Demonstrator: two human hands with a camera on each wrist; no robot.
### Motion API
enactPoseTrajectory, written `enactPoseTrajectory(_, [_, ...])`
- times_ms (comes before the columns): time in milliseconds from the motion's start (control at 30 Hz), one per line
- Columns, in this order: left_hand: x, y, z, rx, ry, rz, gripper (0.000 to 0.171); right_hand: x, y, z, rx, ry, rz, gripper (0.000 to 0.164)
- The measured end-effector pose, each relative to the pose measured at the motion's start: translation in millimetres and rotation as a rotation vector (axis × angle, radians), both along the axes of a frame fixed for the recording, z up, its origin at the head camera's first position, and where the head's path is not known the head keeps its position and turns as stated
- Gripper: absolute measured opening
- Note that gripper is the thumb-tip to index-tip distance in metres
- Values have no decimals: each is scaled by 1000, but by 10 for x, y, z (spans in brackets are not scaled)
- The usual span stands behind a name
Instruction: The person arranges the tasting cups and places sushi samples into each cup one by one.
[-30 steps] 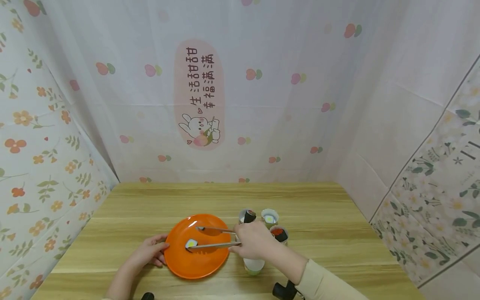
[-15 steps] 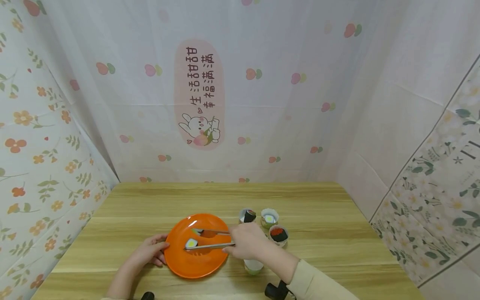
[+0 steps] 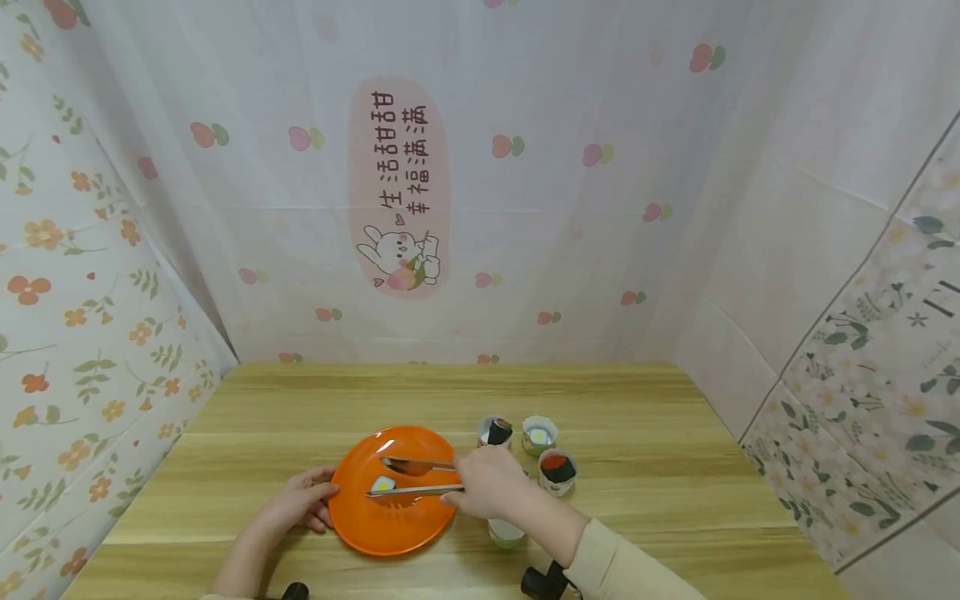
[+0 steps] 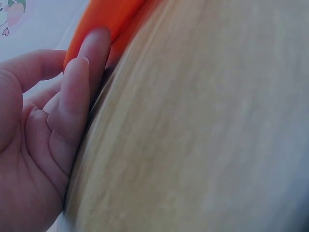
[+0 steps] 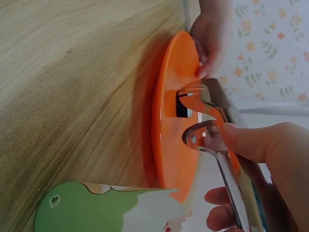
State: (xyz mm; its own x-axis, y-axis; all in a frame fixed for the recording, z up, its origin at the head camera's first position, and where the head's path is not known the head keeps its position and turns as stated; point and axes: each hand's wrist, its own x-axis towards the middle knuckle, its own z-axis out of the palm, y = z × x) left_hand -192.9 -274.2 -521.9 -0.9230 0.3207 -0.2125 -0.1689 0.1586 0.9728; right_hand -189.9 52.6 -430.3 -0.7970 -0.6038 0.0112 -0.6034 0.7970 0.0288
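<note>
An orange plate (image 3: 390, 533) lies on the table, its left rim pinched by my left hand (image 3: 303, 500). In the left wrist view the fingers (image 4: 75, 96) curl in under the rim. My right hand (image 3: 491, 483) grips metal tongs (image 3: 420, 490) over the plate. Their two arms stand apart. A toy sushi roll (image 3: 383, 483), white with a yellow centre and a dark wrapper, sits on the plate between the tong tips, beside the nearer arm. The right wrist view shows one tip fork-shaped and the other rounded; whether either touches the roll I cannot tell.
Right of the plate stand several small cups. One cup (image 3: 483, 429) holds a dark roll, another (image 3: 531, 448) a white-and-yellow one, a third (image 3: 551, 486) a red-topped piece. A nearer cup (image 3: 507, 533) is partly hidden by the right hand. A patterned curtain (image 3: 600, 250) hangs behind the table.
The right hand and tongs have shifted left, and the tong tips now reach farther across the plate, past the roll. My left hand and the plate have stayed almost still.
</note>
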Motion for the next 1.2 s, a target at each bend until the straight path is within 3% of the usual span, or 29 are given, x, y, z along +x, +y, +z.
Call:
enactPoseTrajectory(567, [-16,-17,-29,17,14,-11,60,-16,-67,-46,0,39,25,40])
enactPoseTrajectory(1200, [2,-3,7,5,8,-8,59,4,-146,-30,76,55,-19,38])
